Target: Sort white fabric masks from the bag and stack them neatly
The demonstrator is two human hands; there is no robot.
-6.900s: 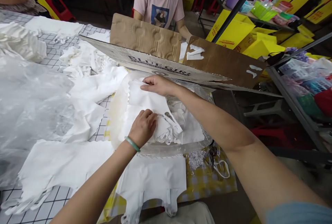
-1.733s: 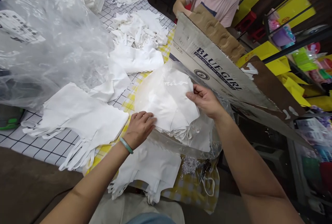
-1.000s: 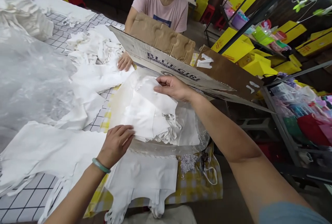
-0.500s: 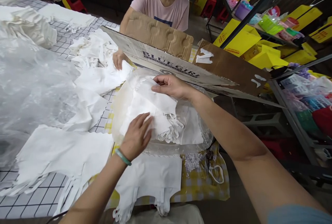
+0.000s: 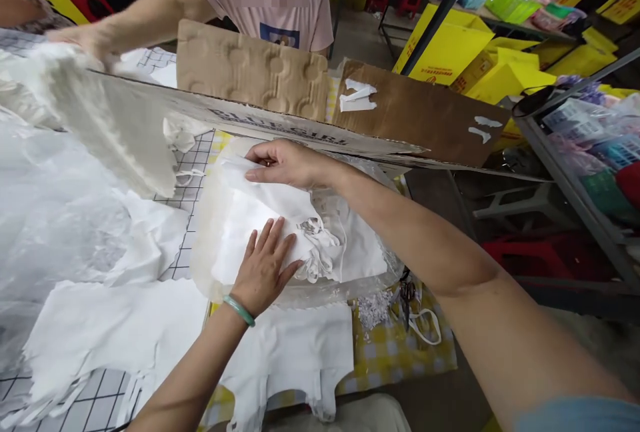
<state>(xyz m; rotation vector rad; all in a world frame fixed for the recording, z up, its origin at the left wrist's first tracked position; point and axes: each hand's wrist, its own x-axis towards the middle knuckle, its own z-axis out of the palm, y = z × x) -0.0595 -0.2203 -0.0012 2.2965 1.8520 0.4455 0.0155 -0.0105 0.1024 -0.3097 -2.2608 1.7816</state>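
My left hand point(image 5: 263, 262), with a green bangle at the wrist, lies flat with fingers spread on a pile of white cloth pieces point(image 5: 240, 222). My right hand point(image 5: 285, 164) pinches the far edge of the top white piece; its fingertips are partly hidden. Gathered straps point(image 5: 320, 245) bunch at the right of the pile. Under it is a clear plastic bag point(image 5: 305, 293). Nearer me, more white pieces with strap-like ends point(image 5: 305, 339) lie flat on the yellow checked cloth point(image 5: 390, 365).
A cardboard sheet point(image 5: 400, 112) stands beyond the pile. Scissors point(image 5: 406, 299) lie by white scraps point(image 5: 374, 309) at the right. Plastic sheeting point(image 5: 60, 199) and white pieces point(image 5: 115, 325) cover the left table. Across from me, a person's hand point(image 5: 95, 45) holds a white stack point(image 5: 115, 119).
My left hand has come down flat onto the pile. My right hand keeps its pinch on the cloth. The person opposite has reached leftward and lifted a white stack. The camera view has shifted slightly.
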